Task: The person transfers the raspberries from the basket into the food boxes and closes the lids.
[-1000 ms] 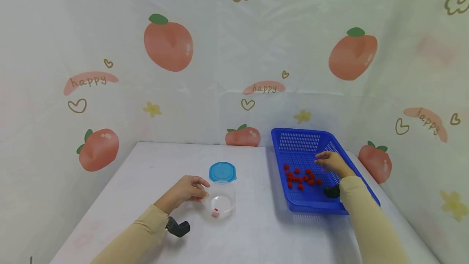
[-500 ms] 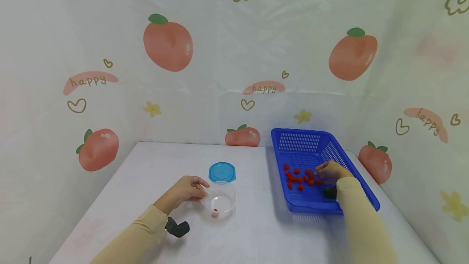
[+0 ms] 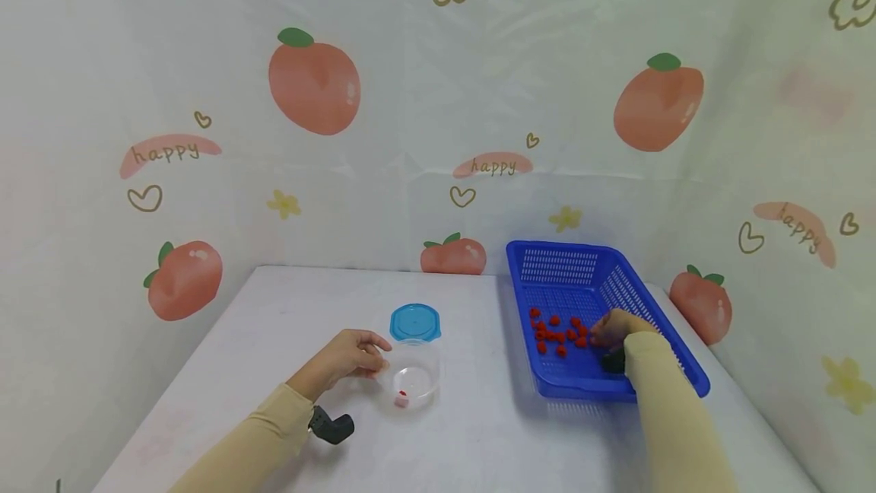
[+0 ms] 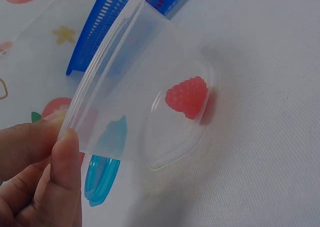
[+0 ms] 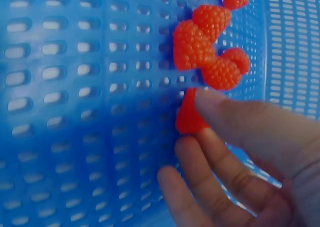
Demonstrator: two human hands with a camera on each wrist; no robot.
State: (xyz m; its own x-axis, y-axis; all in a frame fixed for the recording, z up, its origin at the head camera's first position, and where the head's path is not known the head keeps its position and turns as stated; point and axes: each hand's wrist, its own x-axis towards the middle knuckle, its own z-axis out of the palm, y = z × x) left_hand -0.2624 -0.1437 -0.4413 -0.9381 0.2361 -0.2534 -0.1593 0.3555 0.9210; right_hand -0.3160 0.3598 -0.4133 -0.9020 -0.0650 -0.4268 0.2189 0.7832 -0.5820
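Observation:
My left hand [image 3: 349,354] pinches the rim of a clear round plastic container [image 4: 135,87] between thumb and finger. One red raspberry [image 4: 187,97] lies at the bottom of that container. Inside the blue basket [image 3: 561,385], my right hand [image 3: 616,327] has thumb and finger around a single raspberry [image 5: 188,113], which touches or nearly touches the basket floor. Several more raspberries [image 5: 194,44] lie close by in the right wrist view, mostly left of the hand in the head view.
A blue lid [image 3: 415,322] lies on the white table [image 3: 472,432] just behind the clear container. Black wrist cameras [image 3: 331,426] sit on both wrists. A white printed curtain [image 3: 383,196] stands behind the table.
My right hand has come down and slightly left inside the basket to the raspberries, and its thumb and finger have closed on one. The left hand and container stay in place.

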